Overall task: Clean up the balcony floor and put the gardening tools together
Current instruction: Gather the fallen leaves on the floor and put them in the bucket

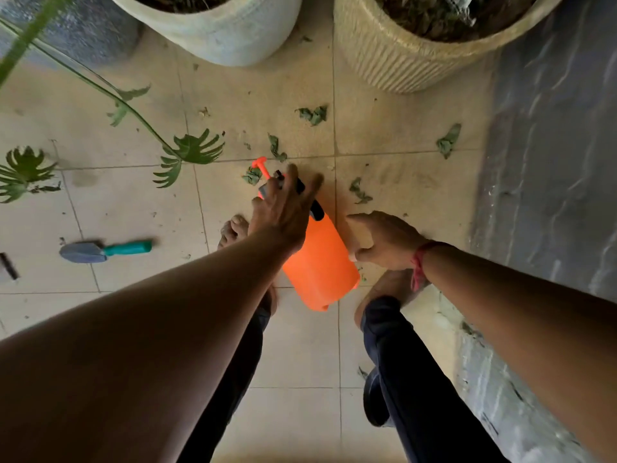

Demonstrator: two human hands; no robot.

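Little appears done: dry leaves (314,115) are scattered over the floor tiles (400,182), and the trowel (103,251) lies well apart (left side). The orange sprayer (320,262) is reached for by the left hand (283,215), fingers spread at its top, no grip seen; the right hand (384,242) hovers beside it, loosely curled, empty.

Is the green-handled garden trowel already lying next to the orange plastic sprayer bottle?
No, the green-handled garden trowel lies apart on the tiles, well left of the orange plastic sprayer bottle.

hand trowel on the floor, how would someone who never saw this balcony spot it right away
Start at the orange sprayer on the tiled floor between the person's feet, then look toward the left edge of the view, below the trailing green leaves. The hand trowel lies flat and alone there; its teal handle and grey blade set it apart from the dry leaf scraps.
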